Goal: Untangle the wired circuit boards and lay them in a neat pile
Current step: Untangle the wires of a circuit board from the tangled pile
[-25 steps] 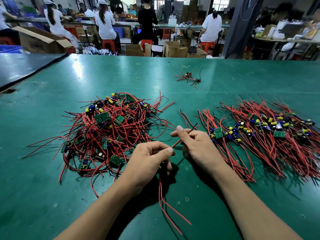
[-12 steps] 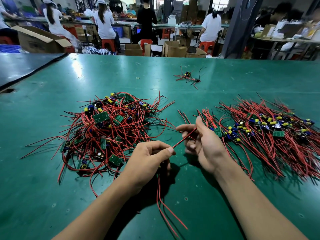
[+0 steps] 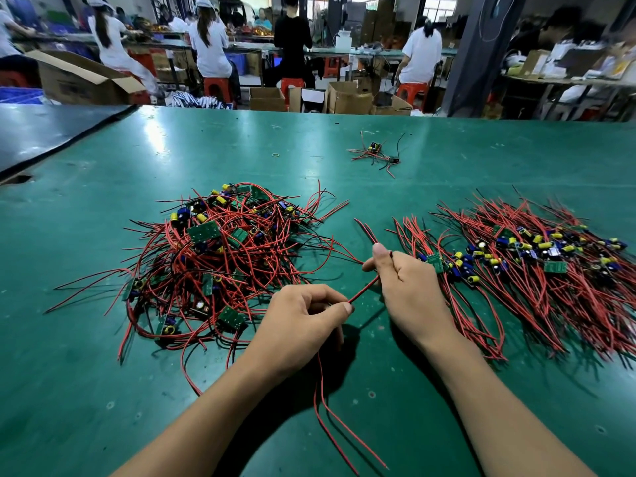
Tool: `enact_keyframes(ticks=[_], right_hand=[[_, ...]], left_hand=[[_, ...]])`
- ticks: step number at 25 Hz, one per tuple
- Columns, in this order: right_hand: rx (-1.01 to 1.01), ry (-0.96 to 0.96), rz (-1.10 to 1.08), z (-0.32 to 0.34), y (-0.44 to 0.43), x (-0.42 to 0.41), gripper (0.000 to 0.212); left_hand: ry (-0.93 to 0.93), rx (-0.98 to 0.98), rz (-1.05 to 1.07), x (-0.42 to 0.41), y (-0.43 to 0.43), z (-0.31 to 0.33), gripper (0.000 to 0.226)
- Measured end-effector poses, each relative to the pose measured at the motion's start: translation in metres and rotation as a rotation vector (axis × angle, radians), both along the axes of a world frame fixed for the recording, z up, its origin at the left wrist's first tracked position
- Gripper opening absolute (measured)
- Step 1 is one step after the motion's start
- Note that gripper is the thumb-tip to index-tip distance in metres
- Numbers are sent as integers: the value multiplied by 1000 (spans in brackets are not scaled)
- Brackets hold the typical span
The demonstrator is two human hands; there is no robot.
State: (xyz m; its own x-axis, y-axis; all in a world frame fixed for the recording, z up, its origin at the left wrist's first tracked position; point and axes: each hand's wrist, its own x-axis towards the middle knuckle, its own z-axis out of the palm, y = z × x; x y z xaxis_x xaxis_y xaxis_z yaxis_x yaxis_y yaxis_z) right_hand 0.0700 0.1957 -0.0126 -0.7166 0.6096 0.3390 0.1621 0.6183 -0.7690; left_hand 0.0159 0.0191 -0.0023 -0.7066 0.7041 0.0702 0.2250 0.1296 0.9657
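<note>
A tangled heap of small green circuit boards with red and black wires lies at the left of the green table. At the right, a combed pile of wired boards lies with its wires fanned out. My left hand grips one wired board; the board is hidden in my fist, and its wires trail toward me. My right hand pinches that board's red and black wires, which stretch taut between the hands and stick out past my thumb.
A few loose wired boards lie further back at the table's middle, with a small rubber band to their left. A dark table adjoins at the far left. People sit at benches with cardboard boxes beyond the far edge.
My right hand has slid along the wires and shifted right and slightly up, with its thumb now upright on them. The left hand has kept its hold in about the same place.
</note>
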Motion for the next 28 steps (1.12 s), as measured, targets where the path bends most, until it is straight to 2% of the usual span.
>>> enact_keyframes(ticks=[1, 4, 6, 9, 11, 15, 19, 23, 25, 26, 28], right_hand=[[-175, 38, 17, 1, -1, -1, 49], [-876, 114, 158, 10, -14, -2, 52], [-1008, 51, 272, 9, -23, -3, 50], [-922, -25, 372, 6, -30, -1, 34], [-804, -18, 346, 6, -27, 1, 28], [-540, 11, 234, 10, -12, 3, 27], [-273, -65, 152, 8, 3, 4, 30], [-164, -2, 60, 6, 7, 3, 31], [-207, 46, 14, 5, 4, 0, 34], [-325, 82, 14, 5, 1, -2, 40], [-698, 144, 52, 7, -5, -5, 57]], left_hand=[[-11, 8, 6, 0, 0, 0, 14], [-65, 48, 42, -2, 1, 0, 12], [-89, 74, 59, -2, 1, -1, 10], [-123, 90, 55, -2, 1, -2, 11], [-125, 78, 47, -3, 0, -2, 11], [-140, 88, 19, -4, -2, -2, 14], [-159, 93, -4, -3, -1, 0, 14], [-191, 108, -7, -3, 0, 2, 13], [-197, 111, -5, -3, 0, 3, 13], [-198, 114, -2, -3, 0, 3, 13], [-201, 118, 4, -4, 0, 4, 12]])
